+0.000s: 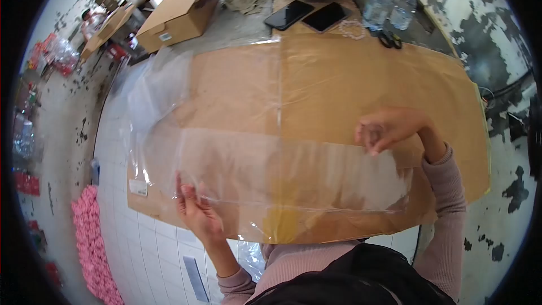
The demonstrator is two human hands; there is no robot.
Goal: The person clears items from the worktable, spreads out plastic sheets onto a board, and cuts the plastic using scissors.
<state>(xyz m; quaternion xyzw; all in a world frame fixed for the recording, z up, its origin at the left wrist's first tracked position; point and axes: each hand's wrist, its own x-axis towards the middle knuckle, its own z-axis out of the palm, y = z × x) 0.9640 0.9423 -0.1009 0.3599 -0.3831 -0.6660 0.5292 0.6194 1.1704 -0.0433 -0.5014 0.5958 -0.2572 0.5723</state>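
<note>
A long clear plastic sheet or bag (339,178) lies across the brown cardboard (339,85) on the table. My left hand (199,212) is at the sheet's left end, near its lower corner, with the fingers apart and pointing up; the thumb side touches or overlaps the film. Above the sheet's right part is my right hand (392,130), its fingers curled inward and slightly blurred; whether it holds anything is too unclear to tell. More crumpled clear film (161,87) rests on the cardboard's left side.
Two phones (289,15), a beaded string (353,29), black scissors (389,39) and water bottles (402,10) are along the back. A cardboard box (178,17) stands back left. Pink bundled material (93,243) is on the left. Other people are in the far background.
</note>
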